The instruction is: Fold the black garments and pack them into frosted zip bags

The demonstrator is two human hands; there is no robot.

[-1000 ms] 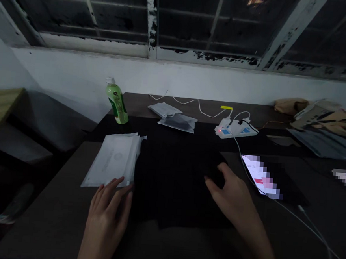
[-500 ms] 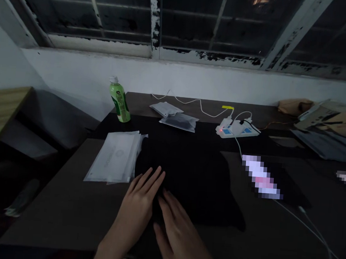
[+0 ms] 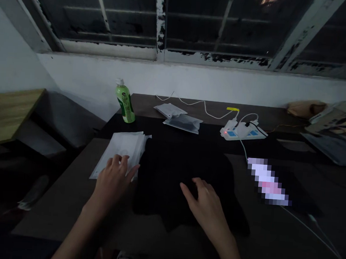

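A black cloth item (image 3: 170,165), its shape hard to read in the dim light, lies spread on the dark table. My right hand (image 3: 208,199) is over its right part, thumb and fingers apart, holding nothing I can see. To the left, my left hand (image 3: 114,176) is over the near end of a stack of frosted white plastic bags (image 3: 127,142). Its fingers are bent and the thumb stands apart; no grip on a bag shows. Whether the fingertips touch the top bag I cannot tell.
Behind the bags stands a green drink bottle (image 3: 125,104). Two more plastic bags (image 3: 183,123) lie at the back centre. A white power strip (image 3: 244,132) with cables and a blurred phone (image 3: 268,183) are on the right. Folded packaging (image 3: 336,121) lies at the far right.
My hands were close together at the black cloth's near left edge. Now they are apart: the left has moved left to the bags, the right to the right over the cloth.
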